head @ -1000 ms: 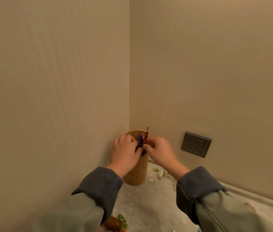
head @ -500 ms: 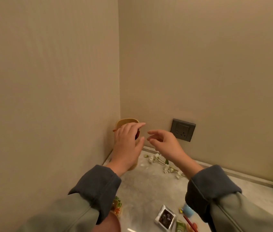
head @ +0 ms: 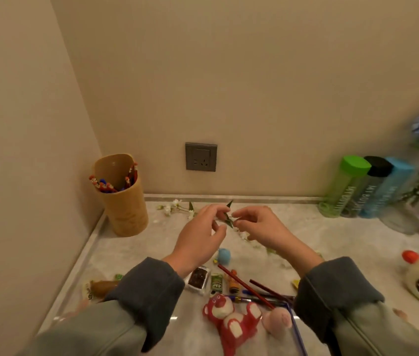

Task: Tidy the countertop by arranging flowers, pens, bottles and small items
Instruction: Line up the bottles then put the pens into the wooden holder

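A grey wall socket (head: 201, 157) sits on the far beige wall (head: 254, 73), above the marble countertop's (head: 331, 240) raised back edge. Another plain beige wall (head: 18, 150) closes in the left side.

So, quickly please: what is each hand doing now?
Left hand: open, fingers at the flower stem.
Right hand: fingers pinched on the flower stem.
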`<move>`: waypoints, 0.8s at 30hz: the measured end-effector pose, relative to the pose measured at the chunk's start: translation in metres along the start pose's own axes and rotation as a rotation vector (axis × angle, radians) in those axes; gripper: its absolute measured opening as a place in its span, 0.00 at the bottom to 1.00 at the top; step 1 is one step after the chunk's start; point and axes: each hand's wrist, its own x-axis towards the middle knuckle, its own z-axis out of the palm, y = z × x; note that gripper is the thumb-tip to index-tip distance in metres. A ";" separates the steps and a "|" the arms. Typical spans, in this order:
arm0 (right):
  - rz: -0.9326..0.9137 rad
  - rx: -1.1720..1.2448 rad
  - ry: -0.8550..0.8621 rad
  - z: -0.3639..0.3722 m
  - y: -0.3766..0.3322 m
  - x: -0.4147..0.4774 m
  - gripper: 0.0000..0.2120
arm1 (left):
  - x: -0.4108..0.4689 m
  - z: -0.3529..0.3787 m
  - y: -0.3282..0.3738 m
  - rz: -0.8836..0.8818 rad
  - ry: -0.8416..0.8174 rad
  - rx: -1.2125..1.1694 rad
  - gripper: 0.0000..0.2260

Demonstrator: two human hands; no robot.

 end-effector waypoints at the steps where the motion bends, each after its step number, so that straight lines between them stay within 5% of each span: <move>1: 0.004 -0.025 -0.009 0.000 0.008 -0.001 0.11 | -0.003 0.005 -0.001 -0.013 -0.050 0.012 0.14; 8: 0.073 -0.265 -0.192 -0.014 0.068 -0.024 0.12 | -0.026 0.050 0.008 -0.137 -0.388 0.140 0.09; 12: 0.124 -0.432 -0.253 -0.018 0.093 -0.037 0.13 | -0.030 0.063 0.009 -0.029 -0.492 0.294 0.11; 18: 0.151 -0.636 -0.319 -0.013 0.113 -0.047 0.11 | -0.030 0.075 0.002 0.080 -0.564 0.463 0.15; 24: 0.113 -0.615 -0.190 -0.007 0.121 -0.043 0.06 | -0.024 0.082 -0.006 0.085 -0.570 0.511 0.13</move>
